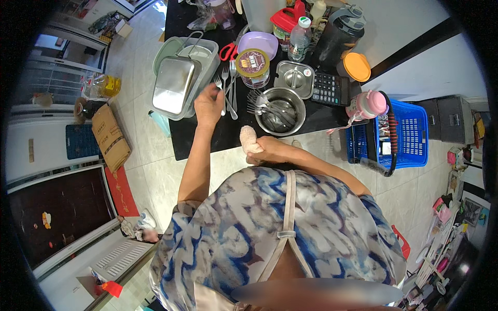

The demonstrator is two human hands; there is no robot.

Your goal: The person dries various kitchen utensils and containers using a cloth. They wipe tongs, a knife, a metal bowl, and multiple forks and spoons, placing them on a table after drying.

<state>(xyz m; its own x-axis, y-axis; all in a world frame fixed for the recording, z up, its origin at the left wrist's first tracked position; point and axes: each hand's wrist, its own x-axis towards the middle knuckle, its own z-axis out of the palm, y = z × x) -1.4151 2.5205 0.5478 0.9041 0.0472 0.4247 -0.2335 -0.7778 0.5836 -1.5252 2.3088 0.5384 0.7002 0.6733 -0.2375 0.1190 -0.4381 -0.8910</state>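
Note:
My right hand (266,149) grips a bunched pale pink cloth (249,139) in front of the black table's near edge. My left hand (210,105) is at the table's left side, its fingers bent beside a fork (218,80); whether they hold it is hidden. Several metal forks (232,72) lie in a loose row just right of that hand. A round steel bowl (299,112) holds more forks (278,112), some with tines over its left rim. Left of my left hand, a steel container (173,85) rests on a clear plastic tub (212,58).
Behind the forks are a gold-lidded jar (253,64), red-handled scissors (228,51) and a lilac container (258,42). A steel lid (294,79), calculator (330,88) and pink-topped bottle (365,105) line the right. A blue basket (414,132) stands beyond the table's right edge.

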